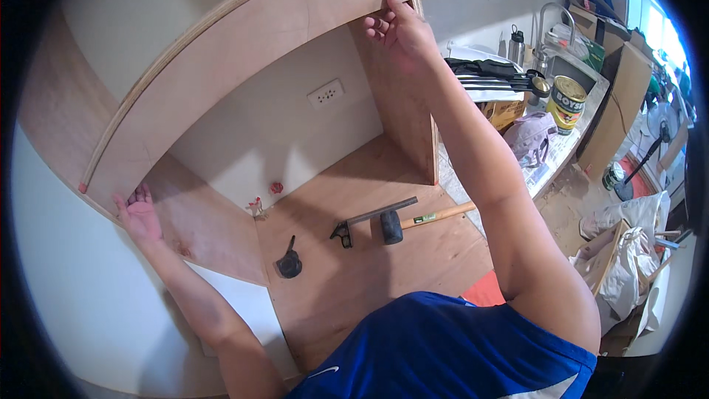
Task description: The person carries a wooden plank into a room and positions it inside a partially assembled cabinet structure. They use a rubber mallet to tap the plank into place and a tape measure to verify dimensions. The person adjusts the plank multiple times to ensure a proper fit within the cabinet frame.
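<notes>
Two bare arms reach up and apart to a curved-looking plywood shelf board [244, 52], which spans the upper part of the plywood cabinet recess, above its base panel [332, 281]. The left hand [142, 218] is at the board's lower left end, forearm rising from the bottom edge, palm turned up and fingers spread and extended, clasping nothing, with the tips close under the board. The right hand [402, 29] is raised higher at the far end, elbow slightly bent; its thumb points up against the board beside the upright's edge, and the other fingers curl loosely below. Whether they pinch the wood, I cannot tell. On the countertop to the right, a yellow-and-black paint can [567, 106] stands upright, its contents unclear; a metal flask [516, 47] with a black cap stands near the sink [594, 77], and a cardboard box [504, 114] sits beside a pale lilac bag [530, 137]. On the floor, white sacks [628, 273] slump around wooden pieces, what they hold being hidden. A rubber mallet [391, 227], a metal square [384, 210] and a black tape measure or reel [289, 264] lie on the base panel.
</notes>
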### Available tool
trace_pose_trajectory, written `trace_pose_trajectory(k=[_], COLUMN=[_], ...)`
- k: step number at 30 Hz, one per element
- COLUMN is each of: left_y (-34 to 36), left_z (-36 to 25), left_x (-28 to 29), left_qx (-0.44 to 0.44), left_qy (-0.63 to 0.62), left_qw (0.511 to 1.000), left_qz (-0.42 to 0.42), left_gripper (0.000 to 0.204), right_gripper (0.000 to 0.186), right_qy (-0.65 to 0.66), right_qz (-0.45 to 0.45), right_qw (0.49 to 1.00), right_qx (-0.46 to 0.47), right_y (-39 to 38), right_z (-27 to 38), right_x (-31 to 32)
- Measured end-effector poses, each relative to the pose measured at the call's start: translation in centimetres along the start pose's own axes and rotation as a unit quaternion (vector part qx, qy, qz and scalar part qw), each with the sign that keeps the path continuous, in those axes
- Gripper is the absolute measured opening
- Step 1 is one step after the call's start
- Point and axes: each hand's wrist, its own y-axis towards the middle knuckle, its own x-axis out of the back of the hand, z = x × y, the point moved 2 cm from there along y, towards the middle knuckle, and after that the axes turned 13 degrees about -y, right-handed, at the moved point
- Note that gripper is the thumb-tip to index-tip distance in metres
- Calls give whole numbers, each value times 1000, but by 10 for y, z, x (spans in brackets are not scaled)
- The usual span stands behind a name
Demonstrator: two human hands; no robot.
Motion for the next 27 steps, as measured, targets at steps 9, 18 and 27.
trace_pose_trajectory(k=[9, 18, 27], left_y=[28, 8, -21], left_z=[-20, -2, 7], left_x=[55, 35, -11], left_qx=[50, 49, 5], left_qy=[-22, 22, 16], left_qw=[997, 998, 999], left_qz=[45, 41, 47], left_gripper=[61, 58, 62], right_gripper=[25, 41, 23], right_qy=[54, -25, 10], right_qz=[-11, -5, 33], right_qw=[998, 999, 999], right_qx=[14, 24, 16], right_y=[-7, 6, 17], right_z=[-4, -8, -11], right_x=[-18, 3, 33])
